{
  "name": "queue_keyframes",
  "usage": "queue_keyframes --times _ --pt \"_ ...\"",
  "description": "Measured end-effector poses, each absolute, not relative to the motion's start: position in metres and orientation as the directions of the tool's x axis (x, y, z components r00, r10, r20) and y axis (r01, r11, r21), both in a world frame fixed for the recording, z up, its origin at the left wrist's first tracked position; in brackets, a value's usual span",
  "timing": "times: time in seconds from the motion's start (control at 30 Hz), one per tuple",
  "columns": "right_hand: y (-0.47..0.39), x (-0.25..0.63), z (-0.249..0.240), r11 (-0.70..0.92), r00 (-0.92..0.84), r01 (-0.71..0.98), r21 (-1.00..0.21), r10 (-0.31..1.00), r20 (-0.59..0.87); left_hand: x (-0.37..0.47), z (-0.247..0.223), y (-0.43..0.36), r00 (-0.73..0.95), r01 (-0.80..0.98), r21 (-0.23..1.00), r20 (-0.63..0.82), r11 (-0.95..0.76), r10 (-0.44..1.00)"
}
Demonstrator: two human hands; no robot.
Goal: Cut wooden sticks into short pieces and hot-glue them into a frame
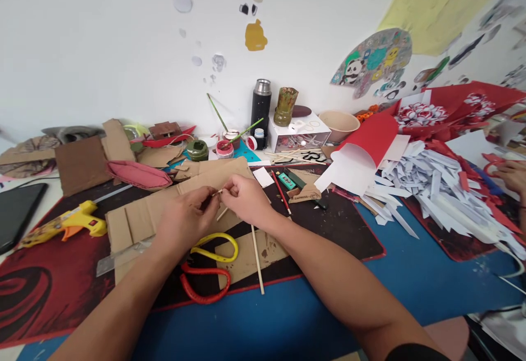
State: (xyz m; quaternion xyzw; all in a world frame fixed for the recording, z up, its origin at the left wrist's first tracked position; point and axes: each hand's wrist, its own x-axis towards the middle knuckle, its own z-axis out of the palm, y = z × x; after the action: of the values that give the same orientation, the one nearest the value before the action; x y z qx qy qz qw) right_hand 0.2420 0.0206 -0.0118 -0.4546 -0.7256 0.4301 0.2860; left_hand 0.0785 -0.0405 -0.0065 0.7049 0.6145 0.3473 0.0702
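My left hand [189, 216] and my right hand [246, 199] meet above a sheet of corrugated cardboard [158, 210]. Fingertips of both are pinched around a small pale stick-like piece [218, 192], mostly hidden by the fingers. A short wooden stick [222, 214] shows just under them. Another wooden stick [257, 259] lies below my right wrist, across a stained cardboard piece [269, 248]. Scissors with one yellow and one red handle [205, 298] rest beside my left forearm, their blades hidden. A clear ruler [109, 265] lies partly under that forearm.
A yellow glue gun [88, 221] lies at left near a black tablet-like device [20, 216]. Paint jars [198, 150], a black flask [260, 110] and a white box [298, 133] line the wall. Paper strips [427, 180] pile up at right, near another person's hand [512, 177].
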Motion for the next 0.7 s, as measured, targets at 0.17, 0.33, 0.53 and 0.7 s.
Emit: queue_keyframes --times 0.17,0.33,0.53,0.7 --pt "0.021 0.242 -0.013 0.183 -0.423 0.358 -0.916 0.906 0.016 0.078 -0.007 -0.041 0.022 0.850 0.468 0.429 -0.243 0.903" --pt "0.021 0.242 -0.013 0.127 -0.420 0.334 -0.934 0.907 -0.027 0.071 -0.006 -0.041 0.014 0.775 0.591 0.335 -0.222 0.942" --pt "0.021 0.242 -0.014 0.051 -0.447 0.279 -0.959 0.891 -0.083 0.067 0.004 -0.039 -0.044 0.589 0.803 0.146 -0.092 0.988" --pt "0.021 0.242 -0.016 0.037 -0.464 0.247 -0.968 0.882 -0.084 0.065 0.010 -0.037 -0.055 0.430 0.903 0.051 -0.023 0.997"
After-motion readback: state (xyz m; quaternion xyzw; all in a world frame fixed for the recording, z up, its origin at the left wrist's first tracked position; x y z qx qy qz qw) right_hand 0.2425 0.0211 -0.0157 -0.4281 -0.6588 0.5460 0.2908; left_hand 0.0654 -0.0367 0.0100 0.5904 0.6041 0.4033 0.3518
